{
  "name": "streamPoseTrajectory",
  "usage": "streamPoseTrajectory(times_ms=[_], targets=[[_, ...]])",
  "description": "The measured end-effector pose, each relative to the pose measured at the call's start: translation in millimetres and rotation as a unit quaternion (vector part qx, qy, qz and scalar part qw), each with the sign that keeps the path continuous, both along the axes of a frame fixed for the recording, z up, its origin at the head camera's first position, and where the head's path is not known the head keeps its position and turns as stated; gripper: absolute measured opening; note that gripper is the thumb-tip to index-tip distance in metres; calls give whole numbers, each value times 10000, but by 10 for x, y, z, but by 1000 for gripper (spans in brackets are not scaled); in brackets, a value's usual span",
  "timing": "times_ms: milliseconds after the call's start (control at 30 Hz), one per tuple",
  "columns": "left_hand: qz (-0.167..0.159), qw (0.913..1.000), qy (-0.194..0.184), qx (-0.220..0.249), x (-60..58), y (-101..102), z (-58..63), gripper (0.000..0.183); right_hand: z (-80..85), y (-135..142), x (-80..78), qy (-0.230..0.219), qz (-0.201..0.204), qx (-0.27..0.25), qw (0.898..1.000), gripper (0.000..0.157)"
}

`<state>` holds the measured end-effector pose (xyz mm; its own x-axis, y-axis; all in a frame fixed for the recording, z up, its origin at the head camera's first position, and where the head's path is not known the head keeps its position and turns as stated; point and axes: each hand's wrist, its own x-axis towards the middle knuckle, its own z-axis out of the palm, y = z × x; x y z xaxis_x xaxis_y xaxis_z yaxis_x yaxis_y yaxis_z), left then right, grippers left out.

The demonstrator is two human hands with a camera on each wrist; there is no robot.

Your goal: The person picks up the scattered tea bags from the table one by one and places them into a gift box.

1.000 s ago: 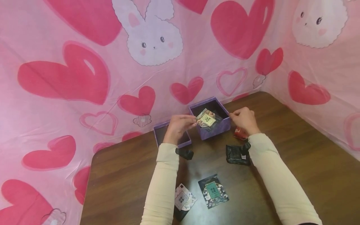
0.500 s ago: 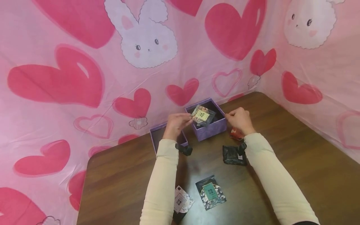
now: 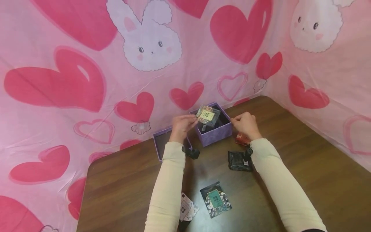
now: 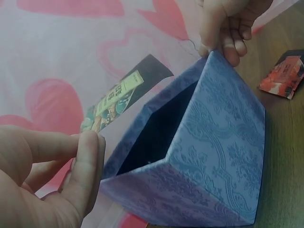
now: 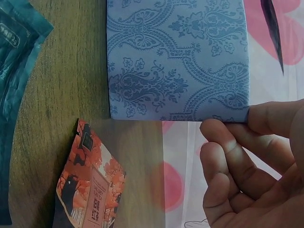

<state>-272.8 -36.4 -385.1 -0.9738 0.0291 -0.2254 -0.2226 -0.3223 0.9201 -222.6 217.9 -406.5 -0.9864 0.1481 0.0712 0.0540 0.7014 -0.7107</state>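
Observation:
My left hand (image 3: 182,127) pinches the edge of a flat sachet (image 3: 209,115) with a yellow label and a dark end, between thumb and fingers. The sachet is held over the mouth of an open purple box (image 3: 215,135); in the left wrist view its printed face shows beyond the rim. At the box's right corner, my right hand (image 3: 246,125) pinches the top rim with thumb and index finger, the other fingers curled in. A patterned side wall of the box fills much of the right wrist view. Its dark inside shows partly in the head view.
Left of the box lies a shallow purple lid (image 3: 162,141), partly behind my left hand. An orange sachet (image 5: 95,180) and a black packet (image 3: 236,160) lie on the right. Nearer me are a green-labelled sachet (image 3: 216,199) and a pink-and-white one (image 3: 189,208), partly under my left sleeve.
My left hand has raised the sachet slightly and tipped it toward the back of the box, uncovering more of the box's inside. My right hand keeps its hold on the rim.

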Motion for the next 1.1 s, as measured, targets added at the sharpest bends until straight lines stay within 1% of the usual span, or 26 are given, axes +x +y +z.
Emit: streamPoseTrajectory(times_ms=[67,133,233,367,533,667,767,833,900,1000,1100], targets=[[31,10000,62,-5,8,1,-9,27,-14,-11,4,-21,-5,-1,10000,33],[22,9997,164,-180,22,-4,-22,28,-24,-17,10,-20,-13,9,10000,33],[81,9972,333,-666,57,-45,-47,30,-29,-18,18,-18,-26,19,10000,32],[51,9895,523,-1347,115,-141,-62,29,-23,3,25,23,-82,20,10000,32],[-309,9822,571,-1761,213,-242,-25,26,-9,32,29,-16,-85,-10,10000,33],[-558,9805,604,-1784,307,-257,37,27,-4,38,23,-44,-72,-10,10000,33],[-819,9755,710,-1916,382,-257,54,24,1,34,11,-19,-73,-5,10000,33],[-1060,9684,709,-2141,460,-271,32,22,6,24,4,-27,-60,-22,10000,34],[-1339,9600,754,-2339,565,-286,-17,19,10,21,-9,-28,-46,4,10000,34],[-1735,9473,764,-2583,745,-328,-119,21,12,15,-14,-22,-51,5,10000,33],[-2004,9367,776,-2766,915,-394,-225,24,5,6,-9,7,-29,4,10000,33]])
